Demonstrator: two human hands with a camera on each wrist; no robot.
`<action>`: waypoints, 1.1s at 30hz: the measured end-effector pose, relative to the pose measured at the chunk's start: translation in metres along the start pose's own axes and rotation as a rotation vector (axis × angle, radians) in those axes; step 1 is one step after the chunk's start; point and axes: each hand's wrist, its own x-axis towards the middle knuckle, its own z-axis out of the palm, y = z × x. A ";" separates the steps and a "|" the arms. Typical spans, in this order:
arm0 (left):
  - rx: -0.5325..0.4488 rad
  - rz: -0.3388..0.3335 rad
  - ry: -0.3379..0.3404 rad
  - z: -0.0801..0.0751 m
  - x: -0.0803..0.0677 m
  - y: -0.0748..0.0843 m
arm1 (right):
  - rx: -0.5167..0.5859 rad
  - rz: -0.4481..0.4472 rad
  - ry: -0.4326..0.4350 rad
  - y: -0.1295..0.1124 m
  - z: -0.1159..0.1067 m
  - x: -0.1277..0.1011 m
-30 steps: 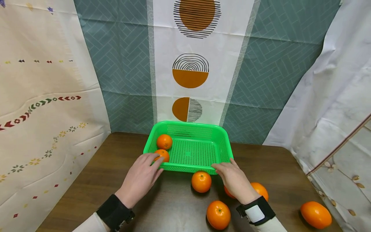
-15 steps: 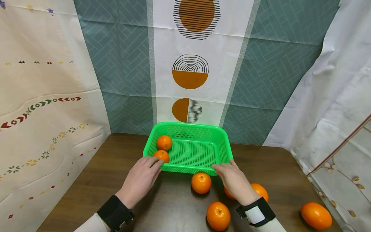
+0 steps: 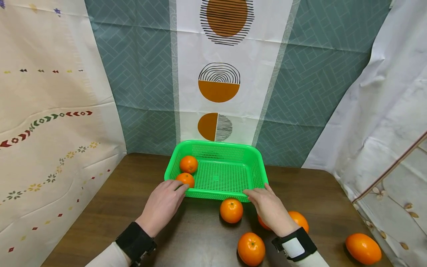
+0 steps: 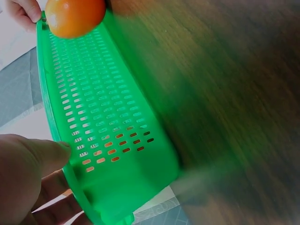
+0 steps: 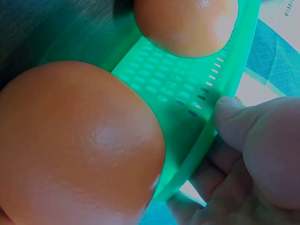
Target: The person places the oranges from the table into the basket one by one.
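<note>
Both hands pinching near rim corners of green basket point(image 3: 217, 174), left hand point(image 3: 161, 205), right hand point(image 3: 270, 207); likely light, thin, flexy plastic; best gripped at rim.

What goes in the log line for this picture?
left hand: grips basket rim | right hand: grips rim | two oranges inside

two bare hands show at the bottom of the head view, the left hand point(image 3: 162, 205) lower left of centre and the right hand point(image 3: 271, 208) lower right of centre. each wrist wears a wide black strap, and the right one carries a white rectangular patch. pale cream sleeves run off the frame's lower edge.
</note>
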 end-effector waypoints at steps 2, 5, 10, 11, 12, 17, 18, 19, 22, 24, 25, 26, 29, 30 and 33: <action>0.002 0.001 0.007 0.001 0.001 0.000 | -0.003 0.001 -0.005 0.000 0.000 0.000; 0.004 -0.006 0.003 0.003 0.002 -0.001 | -0.004 0.005 -0.018 0.001 0.000 0.001; -0.001 -0.018 -0.008 0.004 0.003 -0.002 | -0.007 0.005 -0.021 0.001 0.000 0.001; -0.002 -0.018 -0.007 0.004 0.003 -0.002 | -0.005 0.004 -0.019 0.001 -0.001 0.001; -0.002 -0.018 -0.006 0.004 0.003 -0.002 | -0.005 0.004 -0.018 0.001 -0.001 0.001; 0.004 -0.019 -0.009 0.004 0.004 -0.002 | -0.002 0.001 -0.018 0.000 -0.002 0.001; 0.005 -0.019 -0.010 0.004 0.005 -0.002 | -0.004 -0.001 -0.019 0.000 -0.002 0.001; 0.006 -0.019 -0.011 0.004 0.005 -0.002 | -0.003 -0.004 -0.020 0.000 -0.002 0.001; 0.007 -0.018 -0.014 0.003 0.006 -0.002 | -0.005 -0.006 -0.032 -0.001 -0.004 0.001; 0.009 -0.015 -0.014 0.003 0.006 -0.002 | -0.008 -0.007 -0.039 -0.001 -0.005 0.002; 0.010 -0.014 -0.014 0.003 0.006 -0.002 | -0.011 -0.008 -0.042 -0.001 -0.005 0.002; 0.011 -0.013 -0.015 0.004 0.006 -0.002 | -0.015 -0.009 -0.044 -0.001 -0.005 0.002; 0.013 -0.013 -0.018 0.004 0.006 -0.003 | -0.026 -0.013 -0.052 0.000 -0.006 0.002; 0.013 -0.014 -0.020 0.004 0.006 -0.003 | -0.027 -0.013 -0.057 0.000 -0.006 0.002; 0.016 -0.018 -0.027 0.004 0.005 -0.003 | -0.028 -0.009 -0.087 0.000 -0.007 0.002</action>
